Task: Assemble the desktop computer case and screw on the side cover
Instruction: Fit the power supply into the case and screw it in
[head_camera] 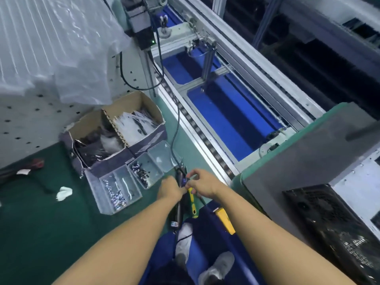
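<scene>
Lower centre: both hands meet over a black corded screwdriver at the green bench edge. Left hand curled round its body. Right hand pinches at its upper end, finger and thumb bent; anything between the tips is too small to tell. Computer case sits lower right, well apart, dark side panel up. Clear screw trays just left of the hands.

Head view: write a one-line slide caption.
Left hand and right hand grip an electric screwdriver beside the clear screw tray, computer case waiting at right.
</scene>
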Action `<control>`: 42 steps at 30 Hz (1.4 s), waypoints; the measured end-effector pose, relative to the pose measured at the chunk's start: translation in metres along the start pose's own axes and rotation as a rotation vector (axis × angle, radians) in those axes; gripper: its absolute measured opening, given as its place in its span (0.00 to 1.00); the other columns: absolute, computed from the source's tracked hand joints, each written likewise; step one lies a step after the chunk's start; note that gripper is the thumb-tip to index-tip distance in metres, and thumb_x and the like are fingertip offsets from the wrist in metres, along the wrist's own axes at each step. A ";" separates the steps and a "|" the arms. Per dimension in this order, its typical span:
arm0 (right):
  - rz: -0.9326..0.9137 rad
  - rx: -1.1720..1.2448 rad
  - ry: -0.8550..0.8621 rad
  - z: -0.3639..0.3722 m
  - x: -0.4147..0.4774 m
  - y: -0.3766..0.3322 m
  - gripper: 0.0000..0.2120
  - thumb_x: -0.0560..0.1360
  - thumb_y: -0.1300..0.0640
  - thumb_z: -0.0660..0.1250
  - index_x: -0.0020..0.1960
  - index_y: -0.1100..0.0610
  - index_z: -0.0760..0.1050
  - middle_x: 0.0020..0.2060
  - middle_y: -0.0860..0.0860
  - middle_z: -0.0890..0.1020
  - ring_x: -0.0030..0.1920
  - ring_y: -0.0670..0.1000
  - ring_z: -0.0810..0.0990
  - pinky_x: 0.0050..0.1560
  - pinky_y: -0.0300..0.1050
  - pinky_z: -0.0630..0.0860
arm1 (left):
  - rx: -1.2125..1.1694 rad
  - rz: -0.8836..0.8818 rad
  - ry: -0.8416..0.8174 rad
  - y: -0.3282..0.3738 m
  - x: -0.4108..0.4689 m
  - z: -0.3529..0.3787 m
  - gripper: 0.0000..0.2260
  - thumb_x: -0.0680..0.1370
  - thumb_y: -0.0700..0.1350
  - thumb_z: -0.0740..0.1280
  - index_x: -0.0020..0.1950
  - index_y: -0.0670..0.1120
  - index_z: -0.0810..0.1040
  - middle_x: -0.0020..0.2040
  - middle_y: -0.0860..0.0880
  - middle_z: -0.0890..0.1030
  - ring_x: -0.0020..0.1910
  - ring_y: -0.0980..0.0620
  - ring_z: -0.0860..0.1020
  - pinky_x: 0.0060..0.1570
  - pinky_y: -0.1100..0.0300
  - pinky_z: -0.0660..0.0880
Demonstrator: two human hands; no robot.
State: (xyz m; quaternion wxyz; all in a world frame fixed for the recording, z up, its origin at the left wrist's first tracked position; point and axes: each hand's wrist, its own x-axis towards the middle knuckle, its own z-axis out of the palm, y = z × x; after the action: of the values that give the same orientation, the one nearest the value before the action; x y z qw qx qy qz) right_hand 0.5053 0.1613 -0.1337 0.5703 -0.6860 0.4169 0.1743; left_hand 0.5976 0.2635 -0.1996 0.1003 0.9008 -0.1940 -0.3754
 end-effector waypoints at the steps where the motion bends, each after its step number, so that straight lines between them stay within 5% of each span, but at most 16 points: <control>1: 0.003 -0.019 -0.002 0.004 0.002 0.000 0.11 0.77 0.65 0.65 0.58 0.56 0.72 0.39 0.55 0.80 0.27 0.46 0.73 0.29 0.38 0.69 | 0.004 -0.003 -0.018 -0.002 0.000 -0.002 0.20 0.71 0.56 0.75 0.51 0.43 0.74 0.51 0.43 0.81 0.47 0.43 0.81 0.39 0.56 0.74; 5: 0.005 -0.069 -0.028 0.016 0.004 0.002 0.11 0.78 0.61 0.67 0.58 0.57 0.69 0.37 0.52 0.76 0.31 0.47 0.75 0.31 0.35 0.71 | -0.167 -0.030 -0.160 -0.017 0.001 -0.018 0.19 0.68 0.57 0.76 0.45 0.44 0.77 0.44 0.44 0.82 0.40 0.46 0.82 0.32 0.57 0.77; 9: 0.038 -0.122 -0.227 0.030 0.002 0.001 0.32 0.74 0.48 0.74 0.69 0.55 0.60 0.51 0.56 0.78 0.45 0.53 0.77 0.47 0.48 0.76 | -0.596 -0.070 -0.318 -0.033 -0.004 -0.042 0.09 0.70 0.43 0.72 0.48 0.43 0.80 0.34 0.49 0.84 0.33 0.53 0.84 0.36 0.54 0.83; 12: 0.006 -0.105 -0.308 0.044 0.000 -0.001 0.48 0.70 0.44 0.77 0.77 0.51 0.50 0.64 0.57 0.77 0.59 0.55 0.79 0.54 0.48 0.78 | -0.752 -0.038 -0.367 -0.030 -0.011 -0.059 0.09 0.74 0.44 0.73 0.52 0.43 0.80 0.38 0.47 0.86 0.39 0.49 0.86 0.39 0.55 0.82; 16: -0.109 -0.031 -0.063 0.060 0.005 0.003 0.36 0.75 0.53 0.74 0.74 0.55 0.56 0.54 0.50 0.78 0.52 0.51 0.80 0.56 0.48 0.79 | -0.883 0.036 -0.361 -0.028 -0.018 -0.068 0.13 0.76 0.48 0.74 0.53 0.40 0.80 0.45 0.43 0.86 0.43 0.48 0.86 0.42 0.54 0.82; 20: -0.090 0.131 -0.046 0.056 0.007 0.011 0.30 0.74 0.55 0.72 0.70 0.51 0.61 0.50 0.53 0.79 0.40 0.52 0.81 0.42 0.50 0.81 | -0.550 0.102 -0.052 -0.045 -0.014 -0.075 0.09 0.81 0.49 0.65 0.48 0.45 0.80 0.40 0.46 0.82 0.34 0.49 0.82 0.39 0.54 0.80; 23: -0.104 0.171 -0.072 0.054 0.005 0.011 0.30 0.70 0.52 0.72 0.67 0.45 0.62 0.47 0.56 0.80 0.31 0.53 0.81 0.33 0.47 0.79 | -0.078 0.026 0.209 -0.078 -0.006 -0.085 0.10 0.79 0.37 0.60 0.46 0.42 0.81 0.44 0.41 0.83 0.43 0.42 0.81 0.45 0.50 0.79; 26: -0.107 0.200 -0.087 0.059 0.008 0.009 0.32 0.66 0.46 0.71 0.67 0.43 0.62 0.42 0.57 0.82 0.29 0.54 0.81 0.32 0.48 0.79 | 0.163 -0.061 0.150 -0.109 -0.005 -0.090 0.10 0.75 0.29 0.60 0.48 0.37 0.80 0.50 0.39 0.81 0.47 0.40 0.80 0.47 0.48 0.79; 30: -0.115 0.193 -0.127 0.060 0.009 0.007 0.30 0.66 0.45 0.71 0.64 0.38 0.62 0.46 0.59 0.81 0.31 0.54 0.82 0.33 0.49 0.80 | 0.184 -0.016 0.154 -0.117 0.001 -0.084 0.07 0.78 0.35 0.65 0.55 0.39 0.79 0.58 0.42 0.77 0.54 0.42 0.79 0.54 0.53 0.77; 35: -0.121 0.159 -0.144 0.054 0.006 0.006 0.31 0.73 0.51 0.71 0.71 0.42 0.59 0.46 0.59 0.80 0.31 0.52 0.82 0.32 0.47 0.80 | 0.189 -0.024 0.196 -0.117 0.003 -0.074 0.09 0.78 0.29 0.60 0.55 0.35 0.77 0.55 0.40 0.77 0.50 0.42 0.81 0.52 0.44 0.78; 42: -0.121 0.164 -0.133 0.051 0.003 0.008 0.29 0.76 0.55 0.70 0.70 0.41 0.58 0.42 0.58 0.81 0.32 0.54 0.81 0.34 0.49 0.81 | 0.382 0.037 0.218 -0.120 0.000 -0.072 0.11 0.77 0.31 0.68 0.56 0.42 0.76 0.57 0.45 0.75 0.47 0.49 0.80 0.47 0.51 0.80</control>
State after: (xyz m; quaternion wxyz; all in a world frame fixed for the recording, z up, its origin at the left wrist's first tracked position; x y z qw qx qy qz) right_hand 0.5135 0.2076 -0.1560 0.6604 -0.6479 0.3487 0.1499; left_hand 0.6819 0.3749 -0.1891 -0.0448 0.9350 -0.2660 -0.2301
